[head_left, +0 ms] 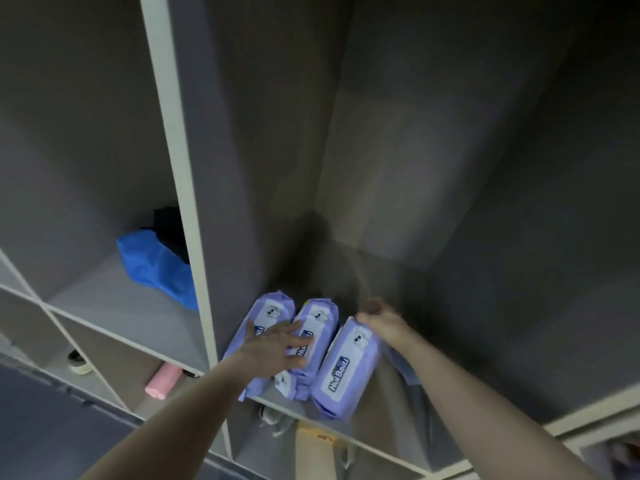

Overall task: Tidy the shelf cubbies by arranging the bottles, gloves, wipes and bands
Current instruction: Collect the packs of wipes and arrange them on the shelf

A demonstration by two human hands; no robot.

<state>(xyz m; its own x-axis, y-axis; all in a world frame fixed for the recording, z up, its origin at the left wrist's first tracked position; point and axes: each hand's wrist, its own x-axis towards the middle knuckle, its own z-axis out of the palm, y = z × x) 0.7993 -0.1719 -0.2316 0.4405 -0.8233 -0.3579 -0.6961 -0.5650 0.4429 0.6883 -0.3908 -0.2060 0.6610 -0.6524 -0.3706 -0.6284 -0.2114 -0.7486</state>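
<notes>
Both hands reach into the tall right-hand cubby. Left hand [277, 344] lies flat with fingers spread, pressing on the 2 left wipe packs [266, 327], which sit side by side near the cubby's left wall, touching. Right hand [379, 320] curls round the far end of the third wipe pack [346, 365], just right of them. All 3 purple packs run long axis near to far, leaning slightly right at the far end (labels up). A blue bag [156, 268] with something black behind it sits in the left cubby; a pink roll [162, 381] lies in the cubby below.
</notes>
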